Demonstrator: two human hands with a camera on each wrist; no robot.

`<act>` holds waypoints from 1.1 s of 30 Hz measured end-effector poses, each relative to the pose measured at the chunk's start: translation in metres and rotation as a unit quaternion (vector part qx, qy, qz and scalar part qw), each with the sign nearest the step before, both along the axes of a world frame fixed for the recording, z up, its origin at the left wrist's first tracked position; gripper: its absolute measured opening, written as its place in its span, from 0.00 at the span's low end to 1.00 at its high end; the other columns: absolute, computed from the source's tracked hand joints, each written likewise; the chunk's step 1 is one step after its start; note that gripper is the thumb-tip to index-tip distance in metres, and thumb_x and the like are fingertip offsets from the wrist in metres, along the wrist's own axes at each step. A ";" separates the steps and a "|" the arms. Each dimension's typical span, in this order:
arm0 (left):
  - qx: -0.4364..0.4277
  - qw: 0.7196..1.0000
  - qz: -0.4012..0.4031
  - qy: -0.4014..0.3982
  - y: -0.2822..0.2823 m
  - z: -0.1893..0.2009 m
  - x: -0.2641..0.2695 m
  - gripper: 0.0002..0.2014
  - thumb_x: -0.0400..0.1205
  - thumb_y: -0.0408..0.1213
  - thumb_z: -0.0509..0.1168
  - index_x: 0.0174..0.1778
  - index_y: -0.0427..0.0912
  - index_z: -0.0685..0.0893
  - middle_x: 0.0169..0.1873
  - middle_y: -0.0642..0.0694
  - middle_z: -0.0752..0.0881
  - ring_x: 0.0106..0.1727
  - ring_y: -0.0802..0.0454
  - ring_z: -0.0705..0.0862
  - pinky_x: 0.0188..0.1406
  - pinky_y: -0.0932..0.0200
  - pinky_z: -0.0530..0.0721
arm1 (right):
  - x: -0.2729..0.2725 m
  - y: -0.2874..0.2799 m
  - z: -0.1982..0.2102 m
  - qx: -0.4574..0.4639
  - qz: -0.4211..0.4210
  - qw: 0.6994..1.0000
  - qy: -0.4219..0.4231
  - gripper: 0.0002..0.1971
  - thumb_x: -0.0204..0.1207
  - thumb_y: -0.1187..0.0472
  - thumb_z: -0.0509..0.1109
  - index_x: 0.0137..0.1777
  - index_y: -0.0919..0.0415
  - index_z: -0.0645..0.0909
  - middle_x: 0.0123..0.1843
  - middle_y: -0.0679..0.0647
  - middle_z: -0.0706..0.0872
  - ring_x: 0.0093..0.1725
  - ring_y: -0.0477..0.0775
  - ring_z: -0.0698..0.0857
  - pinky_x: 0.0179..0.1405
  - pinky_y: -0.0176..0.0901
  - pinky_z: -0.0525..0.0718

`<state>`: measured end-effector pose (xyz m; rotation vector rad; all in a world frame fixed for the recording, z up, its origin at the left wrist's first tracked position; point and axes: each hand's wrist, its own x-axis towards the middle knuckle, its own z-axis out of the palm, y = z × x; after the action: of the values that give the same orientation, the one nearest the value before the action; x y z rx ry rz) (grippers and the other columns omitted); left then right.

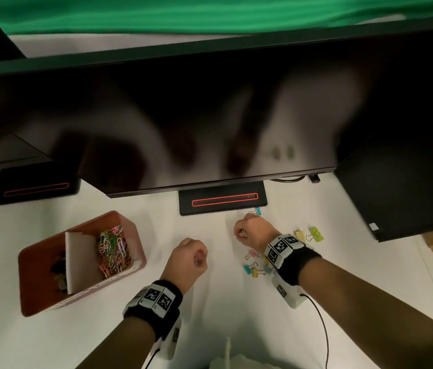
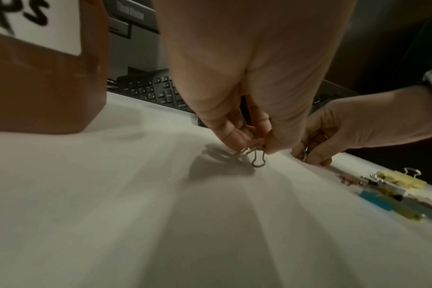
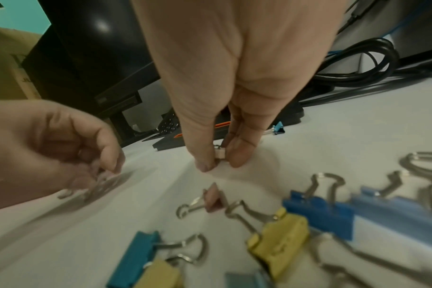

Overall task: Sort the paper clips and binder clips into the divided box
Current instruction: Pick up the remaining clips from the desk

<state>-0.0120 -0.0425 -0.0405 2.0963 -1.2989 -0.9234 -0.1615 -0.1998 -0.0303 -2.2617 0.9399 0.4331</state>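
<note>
The brown divided box stands at the left of the white table. Its right compartment holds colourful paper clips, and its left one holds dark binder clips. My left hand hovers mid-table, its fingers pinching a small binder clip whose wire handle hangs down. Further right, my right hand pinches a tiny pale binder clip just above the cloth. Loose coloured binder clips lie beside and under the right wrist.
A yellow and a green binder clip lie to the right, and a blue one lies by the monitor stand. The monitor overhangs the back. A black computer case stands at the right, and a keyboard sits behind.
</note>
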 end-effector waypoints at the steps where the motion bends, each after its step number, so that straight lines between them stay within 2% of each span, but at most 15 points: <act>1: 0.007 1.000 -0.008 -0.008 0.002 -0.003 0.002 0.09 0.67 0.24 0.66 0.37 0.41 0.84 0.39 0.46 0.80 0.35 0.54 0.81 0.41 0.64 0.81 | 0.002 0.002 0.000 0.004 0.001 1.000 0.007 0.10 0.78 0.64 0.66 0.58 0.60 0.80 0.59 0.59 0.79 0.51 0.55 0.79 0.47 0.35 0.77; 3: 0.015 1.000 -0.016 -0.015 0.007 -0.007 0.005 0.08 0.67 0.25 0.66 0.37 0.42 0.83 0.39 0.46 0.79 0.36 0.52 0.80 0.41 0.63 0.80 | 0.003 0.006 -0.001 0.006 0.005 1.000 0.015 0.10 0.78 0.64 0.65 0.59 0.61 0.80 0.58 0.59 0.80 0.47 0.52 0.77 0.45 0.34 0.76; 6: 0.017 1.000 -0.018 -0.009 0.012 -0.009 0.010 0.09 0.67 0.24 0.66 0.35 0.43 0.83 0.37 0.48 0.78 0.34 0.57 0.78 0.38 0.75 0.74 | -0.005 0.010 0.001 0.001 -0.002 1.000 0.002 0.10 0.76 0.64 0.67 0.56 0.60 0.81 0.58 0.58 0.80 0.49 0.53 0.78 0.49 0.35 0.76; 9: 0.005 1.000 -0.009 0.006 0.013 -0.007 0.015 0.09 0.67 0.23 0.66 0.35 0.42 0.85 0.36 0.51 0.76 0.33 0.60 0.78 0.38 0.78 0.73 | -0.019 0.005 0.007 -0.029 -0.047 0.997 -0.046 0.09 0.74 0.66 0.69 0.53 0.60 0.84 0.60 0.55 0.77 0.52 0.53 0.81 0.58 0.33 0.78; 11: 0.002 1.000 -0.015 0.006 0.012 -0.007 0.018 0.09 0.67 0.23 0.67 0.36 0.41 0.85 0.36 0.54 0.75 0.33 0.61 0.77 0.38 0.79 0.73 | -0.027 -0.005 0.009 -0.056 -0.090 0.992 -0.066 0.08 0.74 0.66 0.70 0.52 0.62 0.85 0.62 0.55 0.77 0.55 0.54 0.82 0.57 0.30 0.73; 16: -0.006 0.999 -0.035 0.012 0.006 -0.005 0.021 0.09 0.67 0.22 0.67 0.37 0.40 0.85 0.38 0.54 0.77 0.33 0.64 0.80 0.38 0.78 0.75 | -0.026 -0.022 0.005 -0.083 -0.097 0.989 -0.070 0.08 0.74 0.69 0.67 0.51 0.64 0.84 0.58 0.60 0.84 0.54 0.57 0.83 0.50 0.33 0.73; 20: 0.006 0.998 -0.056 -0.005 0.003 -0.005 0.021 0.08 0.68 0.25 0.67 0.38 0.42 0.84 0.36 0.50 0.81 0.35 0.55 0.82 0.38 0.76 0.76 | -0.020 -0.022 0.003 -0.090 -0.075 0.992 -0.052 0.09 0.75 0.68 0.67 0.53 0.64 0.83 0.58 0.60 0.84 0.55 0.58 0.83 0.55 0.41 0.79; 24: 0.011 0.998 -0.062 0.005 0.005 -0.006 0.022 0.09 0.68 0.24 0.67 0.37 0.43 0.84 0.34 0.56 0.79 0.35 0.58 0.81 0.38 0.75 0.76 | -0.024 -0.009 -0.002 -0.110 -0.047 0.992 -0.032 0.07 0.76 0.64 0.66 0.51 0.59 0.83 0.56 0.54 0.84 0.57 0.56 0.78 0.57 0.41 0.75; 27: 0.005 0.997 -0.074 0.003 0.007 -0.006 0.021 0.09 0.68 0.24 0.66 0.37 0.42 0.83 0.34 0.53 0.80 0.35 0.57 0.80 0.38 0.71 0.77 | -0.027 -0.003 -0.005 -0.102 -0.052 0.993 -0.035 0.06 0.76 0.65 0.67 0.50 0.58 0.83 0.55 0.54 0.83 0.57 0.57 0.78 0.57 0.42 0.75; 30: -0.003 0.997 -0.075 -0.006 0.010 -0.007 0.020 0.09 0.67 0.24 0.66 0.36 0.43 0.83 0.34 0.50 0.81 0.34 0.59 0.79 0.38 0.70 0.77 | -0.025 -0.004 -0.005 -0.087 -0.064 0.993 -0.045 0.06 0.76 0.66 0.68 0.50 0.61 0.85 0.58 0.56 0.80 0.56 0.58 0.81 0.58 0.39 0.78; 33: 0.000 0.998 -0.064 0.000 0.013 -0.008 0.020 0.09 0.68 0.25 0.66 0.36 0.45 0.84 0.34 0.53 0.80 0.36 0.58 0.80 0.38 0.73 0.76 | -0.024 -0.007 -0.005 -0.071 -0.094 0.992 -0.052 0.07 0.75 0.65 0.69 0.51 0.62 0.85 0.62 0.55 0.77 0.55 0.55 0.82 0.54 0.31 0.74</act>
<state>0.0085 -0.0296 -0.0487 2.0315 -1.4469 -0.9759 -0.1854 -0.2065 -0.0349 -2.2707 1.1494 0.1684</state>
